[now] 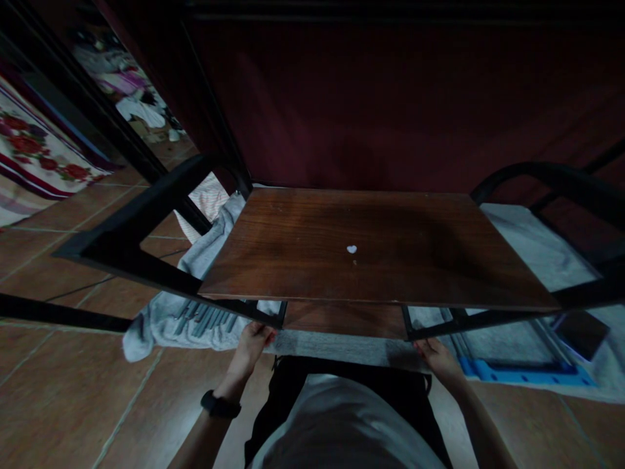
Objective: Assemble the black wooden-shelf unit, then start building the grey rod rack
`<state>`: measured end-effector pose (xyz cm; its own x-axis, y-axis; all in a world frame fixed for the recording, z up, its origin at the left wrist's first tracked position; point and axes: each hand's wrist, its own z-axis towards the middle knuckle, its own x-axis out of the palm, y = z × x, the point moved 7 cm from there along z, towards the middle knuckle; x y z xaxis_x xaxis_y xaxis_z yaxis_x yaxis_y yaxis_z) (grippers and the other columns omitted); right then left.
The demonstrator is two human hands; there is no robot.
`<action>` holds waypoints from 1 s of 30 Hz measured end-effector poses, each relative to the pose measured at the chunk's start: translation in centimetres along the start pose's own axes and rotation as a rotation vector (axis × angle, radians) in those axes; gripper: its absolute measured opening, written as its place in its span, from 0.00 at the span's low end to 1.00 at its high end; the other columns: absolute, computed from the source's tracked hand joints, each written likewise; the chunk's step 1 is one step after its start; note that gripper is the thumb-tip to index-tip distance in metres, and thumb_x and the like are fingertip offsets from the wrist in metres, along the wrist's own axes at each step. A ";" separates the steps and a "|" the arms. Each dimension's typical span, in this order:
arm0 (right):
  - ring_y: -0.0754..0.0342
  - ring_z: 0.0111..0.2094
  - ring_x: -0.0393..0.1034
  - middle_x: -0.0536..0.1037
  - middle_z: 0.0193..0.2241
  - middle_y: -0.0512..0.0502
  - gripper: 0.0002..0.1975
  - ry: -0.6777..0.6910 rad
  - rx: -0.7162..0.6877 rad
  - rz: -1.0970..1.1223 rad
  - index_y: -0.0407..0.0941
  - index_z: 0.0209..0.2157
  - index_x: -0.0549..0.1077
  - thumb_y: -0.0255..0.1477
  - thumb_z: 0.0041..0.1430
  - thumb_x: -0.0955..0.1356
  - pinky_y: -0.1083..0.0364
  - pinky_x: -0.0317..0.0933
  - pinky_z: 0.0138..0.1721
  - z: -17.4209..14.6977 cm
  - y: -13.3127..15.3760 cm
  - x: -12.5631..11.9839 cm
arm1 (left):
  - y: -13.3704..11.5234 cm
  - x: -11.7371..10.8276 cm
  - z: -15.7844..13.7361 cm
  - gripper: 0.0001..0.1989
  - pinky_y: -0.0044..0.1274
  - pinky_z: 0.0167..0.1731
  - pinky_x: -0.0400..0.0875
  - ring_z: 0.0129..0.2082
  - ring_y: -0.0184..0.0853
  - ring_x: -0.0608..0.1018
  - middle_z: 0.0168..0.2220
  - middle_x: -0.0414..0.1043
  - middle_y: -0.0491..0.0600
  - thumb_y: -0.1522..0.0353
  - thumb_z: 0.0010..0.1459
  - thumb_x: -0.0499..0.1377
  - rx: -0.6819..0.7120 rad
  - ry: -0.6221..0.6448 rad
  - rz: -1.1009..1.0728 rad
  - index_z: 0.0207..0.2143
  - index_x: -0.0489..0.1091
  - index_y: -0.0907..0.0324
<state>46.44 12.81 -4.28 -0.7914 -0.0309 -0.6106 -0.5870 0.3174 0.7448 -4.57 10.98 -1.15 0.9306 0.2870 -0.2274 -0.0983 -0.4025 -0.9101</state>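
A brown wooden board [371,247] rests on a black metal frame [146,221] in front of me, with a small white speck near its middle. My left hand [251,345], with a black watch on the wrist, grips the frame's lower bar under the board's near left corner. My right hand [437,357] holds the lower bar under the near right side. A second wooden board [342,319] shows below, between my hands.
A grey cloth [185,319] lies on the tiled floor under the frame, with several metal rods on it at the left. A blue tray [522,372] and a dark panel [583,332] lie at the right. A dark red wall stands behind.
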 end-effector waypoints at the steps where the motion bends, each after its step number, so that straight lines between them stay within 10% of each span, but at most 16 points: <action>1: 0.45 0.31 0.74 0.79 0.27 0.42 0.19 0.009 0.001 0.004 0.48 0.27 0.74 0.47 0.53 0.61 0.48 0.68 0.37 0.0 -0.1 0.0 | -0.1 0.0 -0.2 0.16 0.23 0.23 0.64 0.20 0.30 0.70 0.20 0.70 0.47 0.56 0.41 0.64 -0.013 0.000 -0.023 0.22 0.70 0.61; 22: 0.48 0.28 0.72 0.76 0.25 0.45 0.18 0.095 0.023 0.087 0.47 0.28 0.73 0.47 0.56 0.63 0.50 0.68 0.31 -0.3 -0.9 0.1 | -1.0 0.2 -0.2 0.16 0.25 0.24 0.65 0.22 0.34 0.71 0.20 0.69 0.48 0.56 0.46 0.63 0.038 0.092 0.123 0.23 0.69 0.59; 30: 0.47 0.29 0.74 0.79 0.27 0.42 0.21 0.127 0.026 0.065 0.48 0.28 0.74 0.49 0.56 0.62 0.51 0.70 0.31 0.3 -2.3 0.3 | -2.1 -0.1 -0.7 0.11 0.27 0.32 0.68 0.27 0.37 0.74 0.24 0.72 0.49 0.62 0.58 0.55 0.293 0.188 0.461 0.27 0.71 0.57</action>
<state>47.61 12.33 -6.25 -0.8438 -0.1284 -0.5211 -0.5304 0.3474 0.7733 -4.20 11.17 1.08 0.8127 -0.0308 -0.5819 -0.5768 -0.1846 -0.7958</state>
